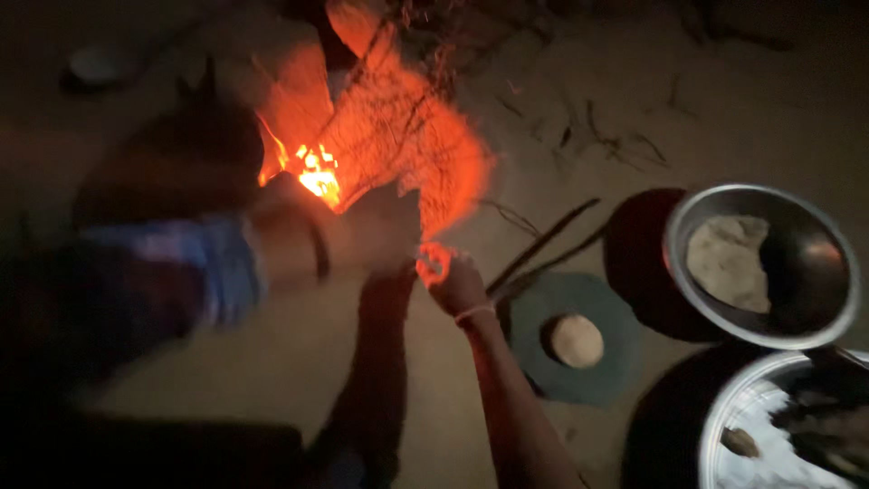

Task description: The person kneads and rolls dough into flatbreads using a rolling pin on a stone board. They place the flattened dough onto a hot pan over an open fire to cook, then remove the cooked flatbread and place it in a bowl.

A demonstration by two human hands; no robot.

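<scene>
While we crouch by it, fire [317, 177]: burning.
Right hand [453, 281]: our grip pinches a glowing bit [433, 263] beside the fire.
Left hand [385, 226]: blurry, can't tell.
Dough ball [576, 340]: on round board [566, 385], right of fire.

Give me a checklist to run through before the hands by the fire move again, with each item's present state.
1. Right hand out of the flames: ok, it is beside them, lit orange, not in them.
2. Left hand out of the flames: cannot tell, it is dark, blurred and close to the fire.
3. What the right hand grips: cannot tell, only a small glowing shape shows at the fingers.
4. Dough ball on the round board: ok, it sits near the middle.
5. Metal bowl upright with dough inside: ok.
6. Sticks lying on the ground beside the right hand: not ok, they lie close to its path.
</scene>
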